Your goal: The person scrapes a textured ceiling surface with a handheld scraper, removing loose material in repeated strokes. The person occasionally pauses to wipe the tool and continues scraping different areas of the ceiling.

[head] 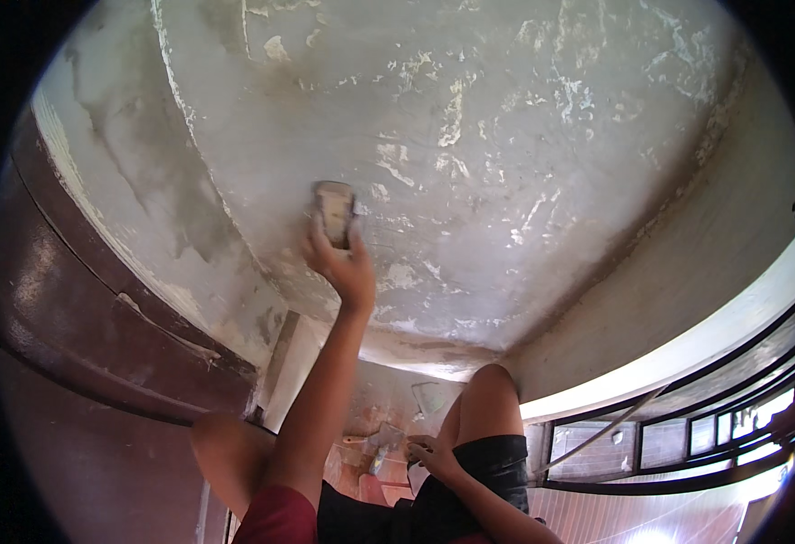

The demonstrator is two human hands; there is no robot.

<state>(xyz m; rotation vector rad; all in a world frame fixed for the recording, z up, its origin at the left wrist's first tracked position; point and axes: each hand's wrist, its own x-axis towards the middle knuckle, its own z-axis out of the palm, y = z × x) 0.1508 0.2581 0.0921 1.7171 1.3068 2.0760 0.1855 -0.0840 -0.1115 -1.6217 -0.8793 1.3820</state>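
My left hand is raised against a grey plastered wall with patchy white marks. It grips a worn, dusty block, apparently a sanding block, slightly blurred, with my fingers on one side and my thumb on the other. Low beside my thigh is my right hand, its fingers bent. A pale object shows just under it; whether the hand holds it is unclear. Below, between my legs, lie a putty knife with an orange handle and another hand tool with a blue and yellow handle.
Brown-painted panelling curves along the left. To the right, a plastered ledge meets the wall, with a dark-framed railing or window beyond it. A thin rod leans across that frame. My bent knees are close to the wall.
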